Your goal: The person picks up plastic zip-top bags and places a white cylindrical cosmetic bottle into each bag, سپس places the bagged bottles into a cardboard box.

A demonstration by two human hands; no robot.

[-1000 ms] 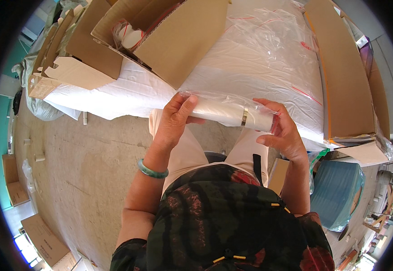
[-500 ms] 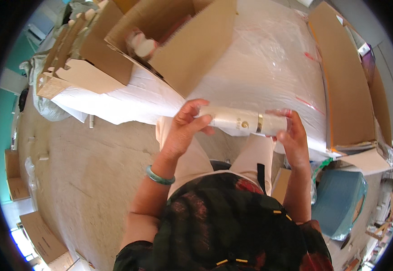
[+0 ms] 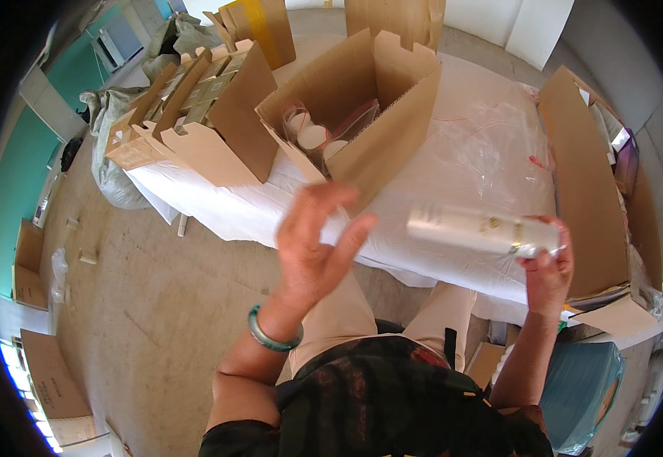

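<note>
A white cylindrical bottle [image 3: 461,231] with a gold band lies sideways in the air above the near edge of the table. My right hand [image 3: 551,263] grips it by the banded right end. My left hand [image 3: 312,244] is free of it, thumb and fingers apart and a little blurred, with a green bangle on the wrist. Beyond the left hand stands an open cardboard box [image 3: 392,145], in which white round-ended items [image 3: 314,138] in clear plastic bags are partly visible.
White sheeting and clear plastic film [image 3: 491,152] cover the table [image 3: 392,236]. Cardboard cartons [image 3: 225,145] with packed small boxes stand at the left, and another open carton [image 3: 587,183] at the right. A blue-green wrapped block [image 3: 583,388] sits on the floor at right.
My left hand has let go of the bottle and opened. My right hand has carried the bottle to the right. The view has tilted up, showing more of the table.
</note>
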